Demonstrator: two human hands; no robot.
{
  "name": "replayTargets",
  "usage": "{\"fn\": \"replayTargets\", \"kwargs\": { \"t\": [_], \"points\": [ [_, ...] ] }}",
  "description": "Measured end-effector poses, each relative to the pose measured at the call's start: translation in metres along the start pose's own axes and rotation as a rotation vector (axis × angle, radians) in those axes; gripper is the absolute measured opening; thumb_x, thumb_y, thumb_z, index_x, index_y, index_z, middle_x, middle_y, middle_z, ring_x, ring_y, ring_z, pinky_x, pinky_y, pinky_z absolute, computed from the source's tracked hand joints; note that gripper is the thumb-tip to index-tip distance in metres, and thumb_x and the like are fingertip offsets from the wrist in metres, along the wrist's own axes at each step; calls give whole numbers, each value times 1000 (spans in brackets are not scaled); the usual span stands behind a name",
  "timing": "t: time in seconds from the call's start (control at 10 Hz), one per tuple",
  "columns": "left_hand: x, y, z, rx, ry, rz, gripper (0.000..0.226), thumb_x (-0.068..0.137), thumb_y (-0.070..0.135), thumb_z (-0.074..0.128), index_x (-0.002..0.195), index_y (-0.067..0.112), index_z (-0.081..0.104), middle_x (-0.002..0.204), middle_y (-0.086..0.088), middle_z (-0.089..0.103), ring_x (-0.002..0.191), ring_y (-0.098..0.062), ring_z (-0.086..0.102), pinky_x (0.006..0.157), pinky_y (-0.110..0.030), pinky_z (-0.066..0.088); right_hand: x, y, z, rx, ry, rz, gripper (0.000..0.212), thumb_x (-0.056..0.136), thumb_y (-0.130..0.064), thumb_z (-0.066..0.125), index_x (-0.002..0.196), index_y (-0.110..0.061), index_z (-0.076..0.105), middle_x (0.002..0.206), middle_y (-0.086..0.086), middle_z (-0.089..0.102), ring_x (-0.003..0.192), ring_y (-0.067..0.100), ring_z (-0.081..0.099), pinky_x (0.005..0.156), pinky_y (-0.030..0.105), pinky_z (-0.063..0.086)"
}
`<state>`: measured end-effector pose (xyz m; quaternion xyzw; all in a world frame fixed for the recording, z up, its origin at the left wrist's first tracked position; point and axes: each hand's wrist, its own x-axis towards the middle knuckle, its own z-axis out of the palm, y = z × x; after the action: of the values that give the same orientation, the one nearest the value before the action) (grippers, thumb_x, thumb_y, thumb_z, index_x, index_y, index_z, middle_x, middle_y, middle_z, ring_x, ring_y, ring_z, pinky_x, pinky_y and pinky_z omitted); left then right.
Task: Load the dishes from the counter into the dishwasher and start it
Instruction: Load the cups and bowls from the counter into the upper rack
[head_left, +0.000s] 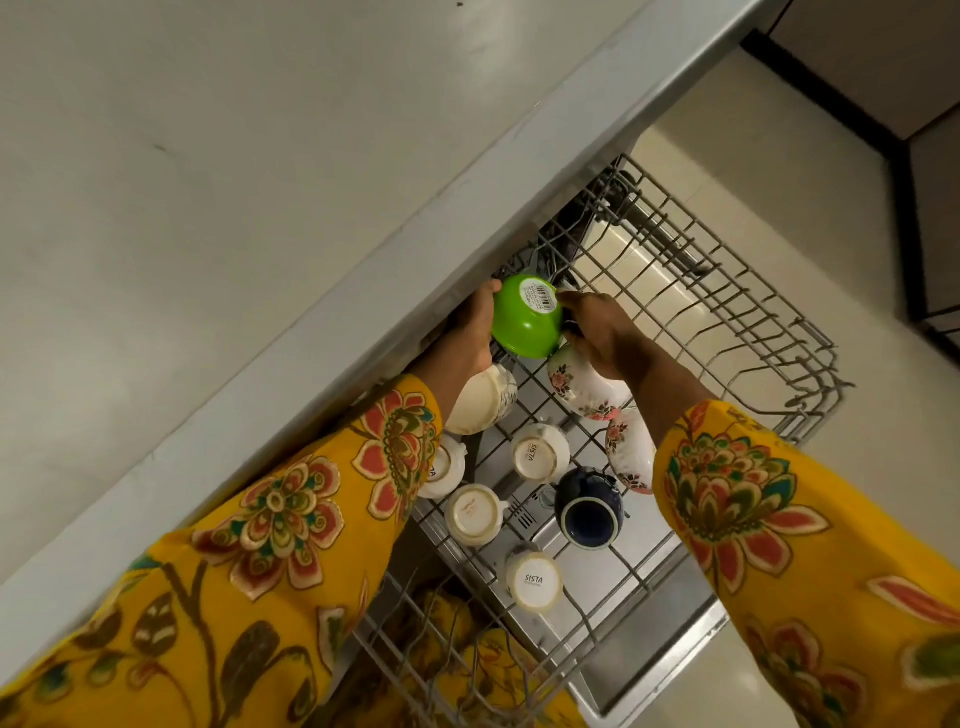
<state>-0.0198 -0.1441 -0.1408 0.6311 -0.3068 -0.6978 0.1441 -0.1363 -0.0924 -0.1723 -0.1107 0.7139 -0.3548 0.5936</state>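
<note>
Seating the inverted green bowl (527, 317) at the upper rack's (727, 291) 11 o'clock corner: left hand (470, 338) and right hand (605, 335) cup its sides (fingers curled), so lower it level between tines, clear of the floral bowl (582, 387).

a pale grey worktop (197, 171) fills the upper left, its surface smooth and matte with a few faint dark specks, and its front edge runs as a lighter band diagonally from lower left to upper right. to the right lies a glossy cream tiled floor (769, 171), catching soft reflections of overhead light. in the far upper right corner stand beige cabinet fronts (883, 57) above a dark plinth (831, 93). the light is even, warm and indoor.
</note>
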Motion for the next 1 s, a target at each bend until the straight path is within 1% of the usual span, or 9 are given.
{"fn": "replayTargets", "kwargs": {
  "t": [0.1,0.2,0.3,0.4,0.5,0.7,0.8,0.9,1.0],
  "points": [
    [0,0,0,9,8,-12,47,102,33,29,134,5,47,135,-16,49,107,-24,49,84,-29,37,0,-1,1,13,13,-11,37,98,-13,43,131,3,47,129,17,56,113,29,58,88,29,51],
    [2,-2,-1,-4,3,-21,48,102,35,28,134,5,46,131,-16,51,118,-30,50,82,-28,40,-3,-4,3,22,13,-29,38,96,-13,45,130,6,48,134,25,51,124,38,49,102,42,42],
    [-19,7,2,-19,-29,-30,48,102,34,27,134,4,47,111,-10,47,100,-22,48,62,-21,39,-9,-4,5,6,33,-51,38,97,-16,46,127,5,50,132,25,52,123,38,49,102,44,41],
    [-22,6,-4,-23,-25,5,47,101,33,31,133,3,47,109,-6,46,85,-13,48,68,-24,40,-17,-4,4,-12,86,-93,37,98,-20,45,128,1,52,132,17,55,124,32,50,103,39,40],
    [-32,5,-7,-32,-8,35,43,100,34,33,130,8,50,112,-3,47,99,-13,44,86,-27,33,-33,-4,4,-21,139,-149,37,99,-21,43,131,-6,52,134,9,52,124,24,47,103,31,37],
    [-67,-5,-21,-73,17,126,45,99,35,32,135,14,49,118,4,46,108,-8,36,90,-25,26,-72,-1,16,-25,167,-197,43,99,-38,40,132,-12,52,138,8,50,126,25,46,106,35,34],
    [-90,-14,-33,-142,47,136,45,100,38,31,134,17,50,139,3,47,125,-11,38,93,-26,24,-97,2,27,-48,120,-215,49,100,-42,34,135,-11,50,140,11,47,126,29,46,106,39,34],
    [-119,-22,-47,-222,84,128,45,99,42,33,132,19,53,137,3,49,119,-11,44,88,-24,28,-128,4,42,-92,74,-188,52,100,-45,33,140,-14,42,141,9,43,124,26,43,108,37,31],
    [-156,-35,-64,-353,97,80,27,96,37,46,110,20,61,96,5,62,79,-8,55,66,-23,40,-163,15,62,-122,33,-240,50,100,-44,34,136,-12,47,138,10,48,127,27,44,111,41,29]
  ]
}}
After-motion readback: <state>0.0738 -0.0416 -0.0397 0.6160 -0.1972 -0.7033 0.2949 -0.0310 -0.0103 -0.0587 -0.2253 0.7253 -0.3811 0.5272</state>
